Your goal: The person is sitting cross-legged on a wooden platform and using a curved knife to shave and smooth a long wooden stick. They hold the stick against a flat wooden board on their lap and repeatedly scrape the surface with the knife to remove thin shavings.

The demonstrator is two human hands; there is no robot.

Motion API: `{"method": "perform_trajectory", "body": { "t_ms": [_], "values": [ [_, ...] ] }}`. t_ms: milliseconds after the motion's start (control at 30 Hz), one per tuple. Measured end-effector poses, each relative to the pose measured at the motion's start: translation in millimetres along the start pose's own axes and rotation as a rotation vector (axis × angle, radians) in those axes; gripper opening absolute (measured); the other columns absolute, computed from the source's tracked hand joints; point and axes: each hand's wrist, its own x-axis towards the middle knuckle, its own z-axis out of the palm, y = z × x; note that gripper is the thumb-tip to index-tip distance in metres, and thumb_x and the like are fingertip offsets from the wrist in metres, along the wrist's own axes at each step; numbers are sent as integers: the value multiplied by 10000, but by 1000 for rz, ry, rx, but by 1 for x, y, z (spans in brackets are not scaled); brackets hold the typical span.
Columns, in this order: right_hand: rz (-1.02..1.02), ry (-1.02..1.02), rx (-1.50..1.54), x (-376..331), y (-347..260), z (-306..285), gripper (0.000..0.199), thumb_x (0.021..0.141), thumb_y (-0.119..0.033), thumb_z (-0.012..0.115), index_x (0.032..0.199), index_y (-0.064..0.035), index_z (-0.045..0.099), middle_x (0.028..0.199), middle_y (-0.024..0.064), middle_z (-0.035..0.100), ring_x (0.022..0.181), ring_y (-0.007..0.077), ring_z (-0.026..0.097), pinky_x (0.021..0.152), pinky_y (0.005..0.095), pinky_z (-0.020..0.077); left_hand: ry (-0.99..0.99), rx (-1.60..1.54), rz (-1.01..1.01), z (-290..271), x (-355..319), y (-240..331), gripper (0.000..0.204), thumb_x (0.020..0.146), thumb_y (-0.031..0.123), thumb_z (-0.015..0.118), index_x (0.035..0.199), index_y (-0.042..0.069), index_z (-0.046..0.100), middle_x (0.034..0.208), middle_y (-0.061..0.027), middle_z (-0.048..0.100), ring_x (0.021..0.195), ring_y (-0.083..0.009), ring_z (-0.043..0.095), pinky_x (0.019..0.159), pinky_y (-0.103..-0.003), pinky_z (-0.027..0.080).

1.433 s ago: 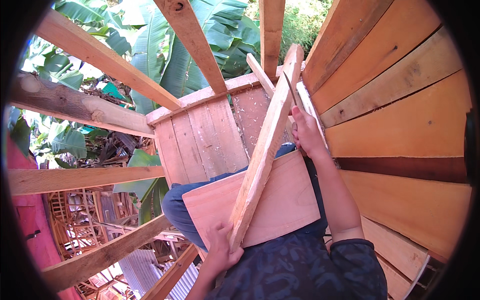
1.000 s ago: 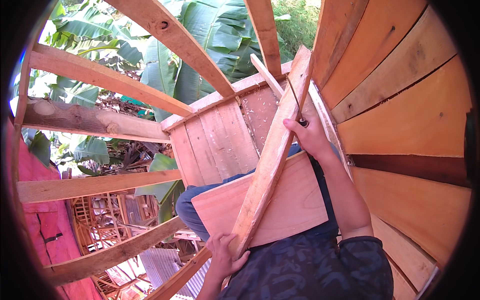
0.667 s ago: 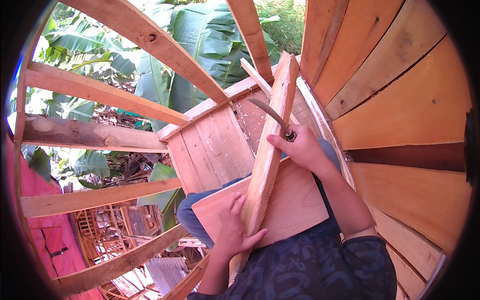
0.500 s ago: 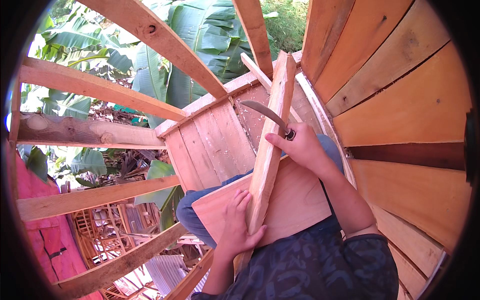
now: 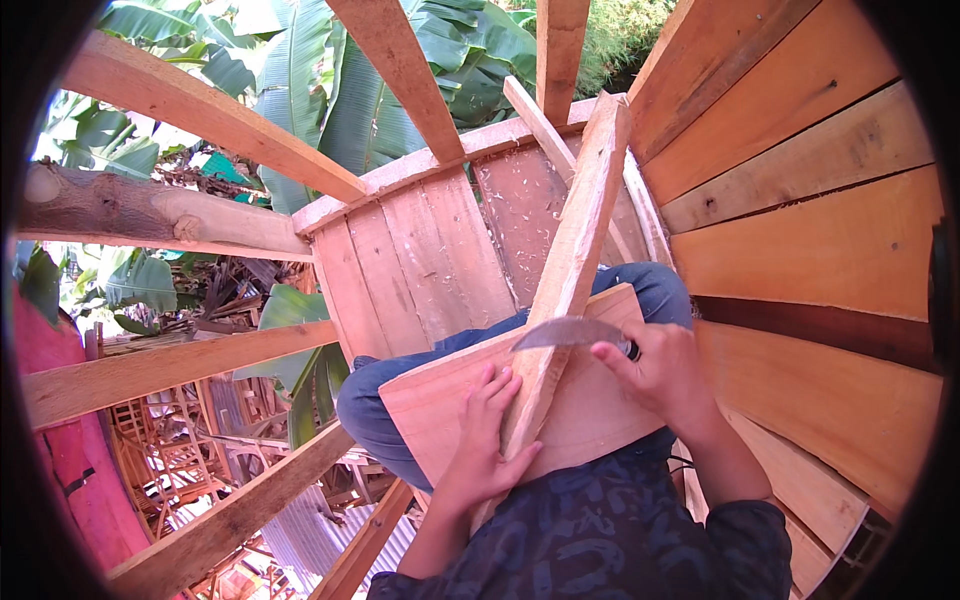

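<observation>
A long, rough-edged wooden beam (image 5: 572,262) slants across my lap, its far end raised towards the back rail. Under it a flat wooden board (image 5: 430,390) rests over my thighs. My left hand (image 5: 487,435) lies along the near part of the beam, fingers on its left side and thumb reaching across the lower end. In my right hand (image 5: 662,368) is a knife with a curved blade (image 5: 568,333), gripped by its dark handle. The blade points left and lies across the beam's upper face, a short way beyond my left fingers.
Plank flooring (image 5: 430,260) with scattered shavings spreads ahead, edged by a wooden rail (image 5: 480,140). A thin wooden strip (image 5: 545,125) leans behind the beam. Close on the right rises a plank wall (image 5: 800,260). Spaced timber bars (image 5: 180,370) stand on the left, with banana leaves beyond.
My right hand has drawn the knife back along the beam towards me, and the blade now lies more level. The view has shifted slightly; my left hand stays on the beam.
</observation>
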Motion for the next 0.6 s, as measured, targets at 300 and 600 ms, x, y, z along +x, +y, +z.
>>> {"method": "perform_trajectory", "body": {
  "t_ms": [300,600],
  "values": [
    [-36,-54,-198,-18,9,22,648,757,-683,607,617,-50,609,554,143,594,516,309,621,484,395,483,46,2,-2,3,-2,1,703,723,160,739,1334,18,422,1455,-205,382,1414,-414,231,1137,-531,110],
    [378,302,-171,25,70,-28,684,819,-686,532,690,-22,631,611,212,593,626,397,623,563,466,483,30,34,-12,6,-7,1,765,721,151,739,1392,18,397,1458,-206,379,1421,-387,233,1148,-518,87]
  ]
}}
